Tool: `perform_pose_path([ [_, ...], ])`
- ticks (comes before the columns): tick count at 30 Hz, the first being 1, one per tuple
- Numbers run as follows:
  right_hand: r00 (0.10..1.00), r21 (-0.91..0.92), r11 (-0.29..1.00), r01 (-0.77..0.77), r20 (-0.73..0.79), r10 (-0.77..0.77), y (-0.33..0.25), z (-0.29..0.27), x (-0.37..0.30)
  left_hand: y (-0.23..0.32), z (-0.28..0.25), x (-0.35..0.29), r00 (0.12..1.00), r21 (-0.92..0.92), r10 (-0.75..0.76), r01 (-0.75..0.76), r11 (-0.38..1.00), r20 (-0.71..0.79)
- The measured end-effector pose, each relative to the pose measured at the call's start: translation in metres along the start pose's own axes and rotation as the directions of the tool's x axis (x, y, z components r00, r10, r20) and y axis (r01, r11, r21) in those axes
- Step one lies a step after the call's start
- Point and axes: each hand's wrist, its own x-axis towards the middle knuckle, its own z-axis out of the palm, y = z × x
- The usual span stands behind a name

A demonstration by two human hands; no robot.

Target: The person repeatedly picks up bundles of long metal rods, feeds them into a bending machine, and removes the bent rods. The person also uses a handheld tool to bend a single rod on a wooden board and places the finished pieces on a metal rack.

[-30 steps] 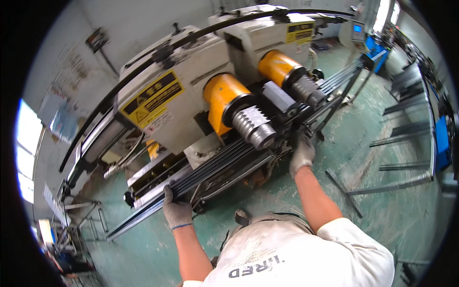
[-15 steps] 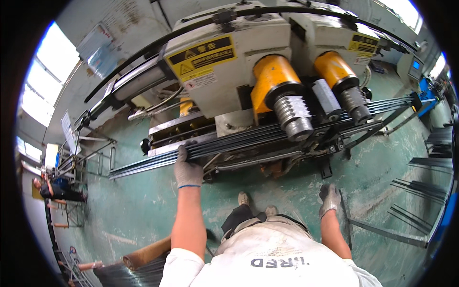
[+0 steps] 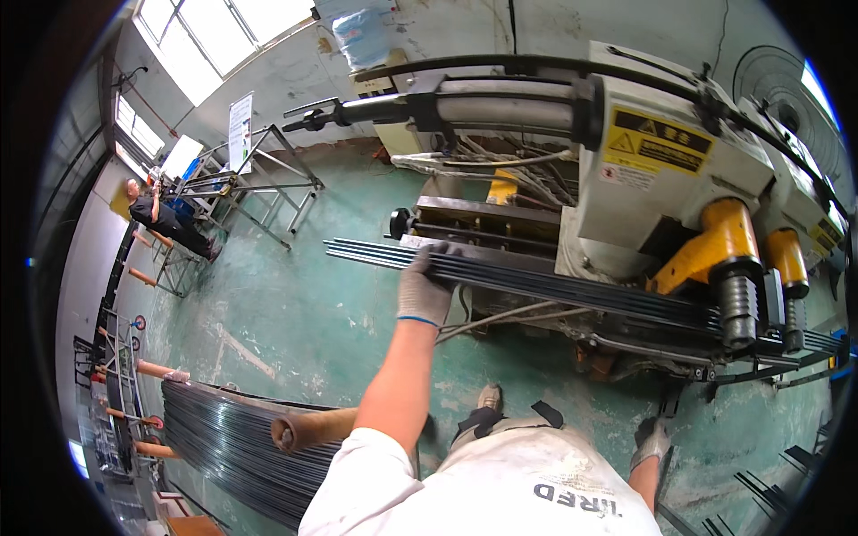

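My left hand (image 3: 425, 290), in a pale work glove with dark fingers, is closed around a bundle of long, thin black bars or tubes (image 3: 554, 288). The bundle runs along the front of a machine (image 3: 679, 170), and its free ends stick out left past my hand. On the right, the bars pass below yellow arms with ridged metal cylinders (image 3: 738, 308). My right hand (image 3: 651, 441), gloved alike, hangs low beside my body, near a dark metal bar. It looks loosely open, with nothing visible in it.
A rack of dark rods (image 3: 241, 447) with brown rollers (image 3: 313, 429) stands behind me at left. Far left, another person (image 3: 170, 219) stands by metal frames (image 3: 268, 192). More black rods (image 3: 760, 491) lie at lower right. A large fan (image 3: 786, 107) stands at the back right.
My view has swung left, so the machine appears farther right. My left hand keeps its hold on the bars. The right hand still hangs low at my side.
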Motion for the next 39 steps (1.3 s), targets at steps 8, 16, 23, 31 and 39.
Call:
perform_pose_path([
  [8, 0.993, 0.033, 0.993, -0.117, -0.025, 0.118, 0.117, 0.029, -0.016, 0.194, -0.101, 0.091, 0.976, 0.043, 0.19, -0.186, 0.982, -0.108],
  [16, 0.982, -0.241, 0.97, -0.01, -0.183, -0.036, 0.112, 0.06, -0.072, 0.204, -0.092, 0.075, 0.928, 0.237, 0.352, -0.318, 0.918, -0.119],
  [23, 0.987, -0.246, 0.969, -0.016, -0.161, -0.025, 0.1, 0.051, -0.055, 0.204, -0.089, 0.053, 0.97, 0.433, 0.241, -0.208, 0.877, -0.021],
  [31, 0.99, -0.34, 0.94, -0.023, -0.136, -0.025, 0.105, 0.061, -0.043, 0.2, -0.087, 0.045, 0.964, 0.31, 0.266, -0.249, 0.917, -0.012],
  [39, 0.986, -0.256, 0.967, 0.014, -0.156, -0.056, 0.108, 0.065, -0.043, 0.222, -0.084, 0.03, 0.991, 0.514, 0.096, -0.13, 0.848, 0.092],
])
